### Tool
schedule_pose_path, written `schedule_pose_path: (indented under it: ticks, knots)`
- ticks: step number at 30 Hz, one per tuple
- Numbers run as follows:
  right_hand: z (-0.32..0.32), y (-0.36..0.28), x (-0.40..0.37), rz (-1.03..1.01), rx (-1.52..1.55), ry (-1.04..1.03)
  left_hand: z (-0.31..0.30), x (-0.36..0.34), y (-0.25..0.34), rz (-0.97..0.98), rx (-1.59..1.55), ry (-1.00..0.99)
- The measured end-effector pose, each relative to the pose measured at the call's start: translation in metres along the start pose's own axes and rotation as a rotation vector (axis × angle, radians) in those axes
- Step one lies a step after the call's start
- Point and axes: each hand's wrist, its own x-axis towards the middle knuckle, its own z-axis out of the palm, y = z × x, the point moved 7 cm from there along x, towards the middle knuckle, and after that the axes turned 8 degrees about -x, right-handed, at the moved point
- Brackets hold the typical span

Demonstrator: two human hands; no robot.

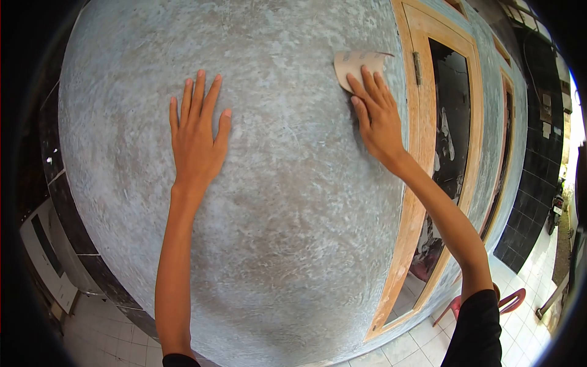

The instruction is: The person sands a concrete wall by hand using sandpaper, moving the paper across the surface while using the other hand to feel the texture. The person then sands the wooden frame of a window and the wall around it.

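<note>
A grey-blue mottled wall (287, 202) fills the middle of the view. My left hand (199, 131) lies flat against it with the fingers spread and nothing under them that I can see. Higher on the right, near the window frame, my right hand (379, 119) presses a sheet of sandpaper (347, 66) to the wall. The sheet's pale printed back faces me, and its top edge curls away from the surface. The fingers lie over the sheet's lower part, hiding it.
Just right of my right hand stands a light wooden frame (419, 131) with a hinge and dark glass. A red chair (512, 301) is on the white tiled floor (428, 344) at lower right. Dark tiles (64, 202) border the wall on the left.
</note>
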Motion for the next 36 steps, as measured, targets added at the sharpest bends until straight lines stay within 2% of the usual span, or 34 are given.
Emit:
schedule_pose_path:
  ticks: [4, 6, 8, 12, 14, 18, 21, 24, 26, 28, 31, 33, 36]
  knots:
    - [0.001, 0.065, 0.068, 0.108, 0.087, 0.14, 0.0, 0.0, 0.0, -0.006, 0.006, -0.015]
    - [-0.004, 0.075, 0.077, 0.151, 0.134, 0.161, 0.0, 0.002, 0.0, -0.005, 0.012, -0.014]
    - [-0.004, 0.069, 0.062, 0.176, 0.173, 0.146, 0.0, 0.001, 0.0, -0.024, 0.03, -0.023]
    - [-0.012, 0.042, -0.03, 0.19, 0.058, 0.118, 0.0, 0.001, 0.001, -0.011, 0.029, -0.001]
    - [-0.012, 0.044, -0.046, 0.207, 0.059, 0.021, 0.002, 0.002, 0.0, -0.01, 0.046, -0.023]
    - [-0.012, 0.068, 0.011, 0.196, 0.132, 0.087, 0.005, 0.003, 0.003, -0.007, 0.053, -0.02]
    - [-0.011, 0.071, 0.025, 0.173, 0.132, 0.138, 0.005, 0.002, 0.005, -0.012, 0.058, 0.0]
    - [-0.018, 0.044, -0.035, 0.239, 0.132, 0.033, 0.007, -0.003, 0.006, -0.021, 0.042, 0.009]
    - [-0.022, 0.019, -0.092, 0.231, 0.084, -0.123, 0.007, -0.007, 0.01, 0.001, 0.029, 0.015]
    - [-0.03, 0.011, -0.116, 0.203, 0.061, -0.17, 0.007, -0.01, 0.01, 0.001, 0.043, 0.001]
    - [-0.022, 0.025, -0.093, 0.187, 0.019, -0.197, 0.008, -0.009, 0.009, 0.01, 0.043, -0.002]
    - [-0.022, 0.041, -0.059, 0.228, 0.063, -0.094, 0.009, -0.013, 0.012, 0.013, 0.033, 0.0]
    - [-0.019, 0.035, -0.056, 0.273, 0.03, -0.054, 0.01, -0.025, 0.02, 0.002, 0.026, -0.013]
